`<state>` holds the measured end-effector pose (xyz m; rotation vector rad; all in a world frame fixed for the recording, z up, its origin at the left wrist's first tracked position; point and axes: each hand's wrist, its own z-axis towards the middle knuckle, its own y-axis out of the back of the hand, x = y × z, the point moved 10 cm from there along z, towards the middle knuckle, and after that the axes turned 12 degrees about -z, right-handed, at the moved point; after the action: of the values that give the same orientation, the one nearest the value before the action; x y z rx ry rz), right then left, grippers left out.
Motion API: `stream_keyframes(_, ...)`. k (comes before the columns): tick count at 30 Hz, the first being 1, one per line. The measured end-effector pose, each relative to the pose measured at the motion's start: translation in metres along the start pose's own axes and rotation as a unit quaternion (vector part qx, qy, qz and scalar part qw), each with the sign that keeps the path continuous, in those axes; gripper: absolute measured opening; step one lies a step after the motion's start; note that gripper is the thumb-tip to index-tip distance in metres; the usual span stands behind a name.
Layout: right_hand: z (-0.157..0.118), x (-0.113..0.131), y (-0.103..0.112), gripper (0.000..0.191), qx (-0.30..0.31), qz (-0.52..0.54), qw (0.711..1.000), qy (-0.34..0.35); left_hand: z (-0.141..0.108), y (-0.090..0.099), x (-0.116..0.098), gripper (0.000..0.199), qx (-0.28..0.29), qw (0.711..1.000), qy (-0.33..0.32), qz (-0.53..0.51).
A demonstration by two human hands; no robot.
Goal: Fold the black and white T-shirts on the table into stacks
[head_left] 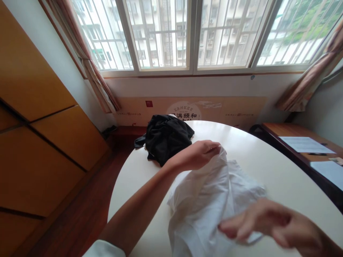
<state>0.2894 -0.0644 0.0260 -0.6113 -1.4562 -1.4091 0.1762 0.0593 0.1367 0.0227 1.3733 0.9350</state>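
Observation:
A white garment [198,203], thin and wrinkled, lies across the near part of the round white table [144,200]. My left hand [200,154] pinches its far end and holds that end lifted off the tabletop. My right hand [273,223], blurred, hovers over the garment's right side with fingers apart and nothing seen in them. Whether its fingertips touch the cloth I cannot tell. The garment's near end runs out of the bottom of the view.
A heap of black clothing [167,137] rests at the table's far left. To the right stands a brown desk [281,130] with paper sheets [305,144] and pens. Behind are a printed cardboard panel [230,110] and barred windows; wooden cabinets [43,142] line the left.

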Motion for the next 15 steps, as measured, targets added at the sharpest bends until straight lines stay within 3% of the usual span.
stream_keyframes(3,0.019,-0.014,0.053,0.037,-0.155,0.029,0.987,-0.011,0.002,-0.021,-0.002,0.036,0.027,0.999,0.001,-0.047)
stream_keyframes(4,0.022,-0.014,0.062,0.042,-0.206,0.007,0.978,0.0,0.002,-0.025,-0.007,0.036,0.024,0.999,-0.013,-0.028)
stream_keyframes(5,0.024,-0.013,0.062,0.06,-0.233,-0.019,0.972,0.014,0.002,-0.03,-0.015,0.036,0.019,0.999,-0.034,0.006)
stream_keyframes(7,0.027,-0.014,0.043,0.088,-0.22,-0.046,0.974,0.029,-0.001,-0.043,-0.029,0.037,0.014,0.992,-0.081,0.095)
stream_keyframes(9,0.027,-0.017,0.023,0.093,-0.19,-0.035,0.981,0.027,-0.006,-0.058,-0.037,0.04,0.024,0.98,-0.117,0.157)
stream_keyframes(12,0.025,-0.022,0.018,0.078,-0.195,0.004,0.981,0.018,-0.01,-0.075,-0.036,0.044,0.049,0.971,-0.153,0.178)
stream_keyframes(15,0.029,-0.026,0.029,0.059,-0.175,0.001,0.984,-0.003,-0.007,-0.062,-0.025,0.051,0.011,0.981,-0.094,0.172)
